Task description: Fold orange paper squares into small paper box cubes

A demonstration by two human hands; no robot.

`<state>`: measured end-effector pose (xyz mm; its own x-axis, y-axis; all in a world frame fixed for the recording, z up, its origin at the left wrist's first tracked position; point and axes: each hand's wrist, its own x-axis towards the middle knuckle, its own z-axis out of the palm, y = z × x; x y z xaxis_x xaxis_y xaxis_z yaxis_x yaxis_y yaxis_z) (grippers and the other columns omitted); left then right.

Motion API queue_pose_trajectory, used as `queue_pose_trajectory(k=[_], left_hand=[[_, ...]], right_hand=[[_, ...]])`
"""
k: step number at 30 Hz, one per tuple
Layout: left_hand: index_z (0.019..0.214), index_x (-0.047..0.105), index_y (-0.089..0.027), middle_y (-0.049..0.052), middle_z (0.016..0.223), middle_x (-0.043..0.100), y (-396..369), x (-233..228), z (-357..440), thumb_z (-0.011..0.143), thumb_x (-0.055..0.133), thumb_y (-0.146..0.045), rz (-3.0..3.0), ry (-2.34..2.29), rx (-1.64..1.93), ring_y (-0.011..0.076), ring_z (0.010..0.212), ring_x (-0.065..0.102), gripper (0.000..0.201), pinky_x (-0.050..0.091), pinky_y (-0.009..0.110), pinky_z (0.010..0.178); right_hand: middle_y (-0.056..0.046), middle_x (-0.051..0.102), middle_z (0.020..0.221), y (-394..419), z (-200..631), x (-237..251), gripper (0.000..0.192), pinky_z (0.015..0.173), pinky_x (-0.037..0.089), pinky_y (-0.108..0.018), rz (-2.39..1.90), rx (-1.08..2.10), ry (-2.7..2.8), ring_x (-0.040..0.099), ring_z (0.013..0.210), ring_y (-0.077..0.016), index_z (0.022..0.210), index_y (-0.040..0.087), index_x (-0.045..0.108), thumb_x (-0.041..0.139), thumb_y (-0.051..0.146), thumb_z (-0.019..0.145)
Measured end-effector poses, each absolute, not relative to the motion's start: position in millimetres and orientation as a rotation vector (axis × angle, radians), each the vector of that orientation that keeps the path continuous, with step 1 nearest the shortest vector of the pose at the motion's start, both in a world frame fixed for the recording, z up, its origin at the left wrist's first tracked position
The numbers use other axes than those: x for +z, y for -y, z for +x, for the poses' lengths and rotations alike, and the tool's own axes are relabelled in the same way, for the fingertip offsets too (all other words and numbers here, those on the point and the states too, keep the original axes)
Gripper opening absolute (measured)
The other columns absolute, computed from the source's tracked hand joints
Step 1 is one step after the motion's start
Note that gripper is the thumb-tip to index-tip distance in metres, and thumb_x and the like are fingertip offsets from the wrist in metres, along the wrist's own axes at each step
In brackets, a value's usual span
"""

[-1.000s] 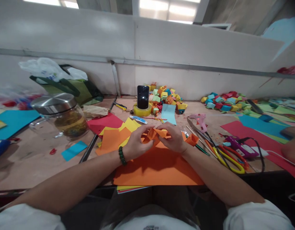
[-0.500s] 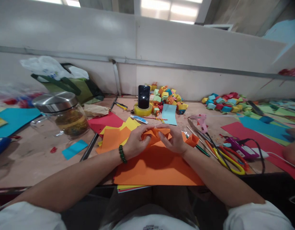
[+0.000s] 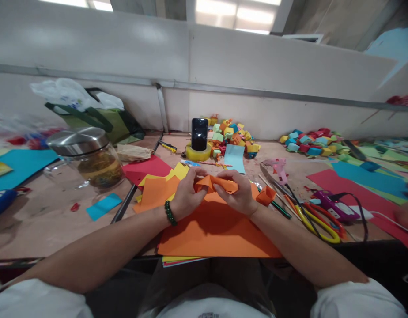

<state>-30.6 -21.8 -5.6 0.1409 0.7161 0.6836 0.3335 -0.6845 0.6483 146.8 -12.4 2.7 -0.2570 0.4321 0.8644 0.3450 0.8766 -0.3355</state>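
A partly folded piece of orange paper point(image 3: 209, 182) is pinched between both my hands above the table's front. My left hand point(image 3: 187, 194), with a green bead bracelet at the wrist, grips its left side. Fingers and thumb of my right hand point(image 3: 239, 193) are closed on its right side. Under the hands lies a stack of large orange sheets point(image 3: 217, 232), with yellow and other colours showing at its lower edge. Just right of my right hand sits a small folded orange paper box point(image 3: 266, 195). Smaller orange sheets point(image 3: 157, 192) lie left of my left hand.
A phone point(image 3: 199, 134) leans upright at a roll of yellow tape point(image 3: 197, 153). Behind are piles of small paper cubes point(image 3: 228, 131). To the right lie a pink glue gun point(image 3: 279, 170) and scissors point(image 3: 323, 227); left stands a glass jug point(image 3: 100, 170). Another person's hand point(image 3: 406, 216) shows far right.
The orange paper has been turned and spread flatter between my fingers. My right hand has shifted slightly, and my left fingers have risen a little over the paper.
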Motion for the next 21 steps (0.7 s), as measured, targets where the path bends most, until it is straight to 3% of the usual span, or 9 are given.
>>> queue_pose_trajectory(k=[3, 7, 12, 17, 21], left_hand=[[0.082, 0.049, -0.021, 0.004, 0.093, 0.065, 21, -4, -32, 0.074, 0.05, -0.007, 2.149, -0.956, 1.621, 0.0156, 0.089, 0.065, 0.016, 0.054, 0.029, 0.077], [0.08, 0.046, -0.021, 0.003, 0.092, 0.064, 23, -2, -34, 0.075, 0.049, -0.008, 2.147, -0.919, 1.642, 0.0147, 0.088, 0.064, 0.015, 0.054, 0.028, 0.075], [0.079, 0.045, -0.021, 0.004, 0.092, 0.065, 23, -1, -36, 0.073, 0.05, -0.007, 2.15, -0.901, 1.689, 0.0149, 0.087, 0.064, 0.017, 0.054, 0.028, 0.074], [0.078, 0.045, -0.021, 0.004, 0.091, 0.064, 20, -1, -38, 0.074, 0.051, -0.009, 2.153, -0.894, 1.713, 0.0149, 0.088, 0.064, 0.014, 0.055, 0.027, 0.072], [0.078, 0.044, -0.021, 0.005, 0.092, 0.065, 20, -1, -38, 0.075, 0.051, -0.01, 2.152, -0.925, 1.7, 0.0146, 0.087, 0.064, 0.014, 0.054, 0.025, 0.069]], right_hand=[[-0.006, 0.07, 0.094, 13, 150, 5, 0.022, 0.074, 0.058, -0.032, -0.485, 0.09, 1.885, 0.068, 0.084, -0.0183, 0.103, 0.022, 0.055, 0.064, 0.025, 0.083], [-0.011, 0.068, 0.103, 12, 155, 11, 0.039, 0.079, 0.058, -0.039, -0.347, 0.022, 1.998, 0.067, 0.095, -0.0242, 0.114, 0.021, 0.052, 0.066, 0.034, 0.08], [-0.014, 0.067, 0.109, 12, 159, 16, 0.035, 0.081, 0.059, -0.041, -0.348, 0.0, 2.071, 0.067, 0.1, -0.0243, 0.116, 0.021, 0.054, 0.057, 0.019, 0.081], [-0.015, 0.067, 0.109, 12, 161, 17, 0.041, 0.081, 0.059, -0.04, -0.316, -0.025, 2.067, 0.067, 0.1, -0.0251, 0.117, 0.02, 0.057, 0.067, 0.026, 0.077], [-0.013, 0.067, 0.111, 11, 164, 18, 0.044, 0.084, 0.058, -0.04, -0.305, 0.006, 2.082, 0.066, 0.104, -0.0243, 0.122, 0.021, 0.054, 0.058, 0.018, 0.078]])
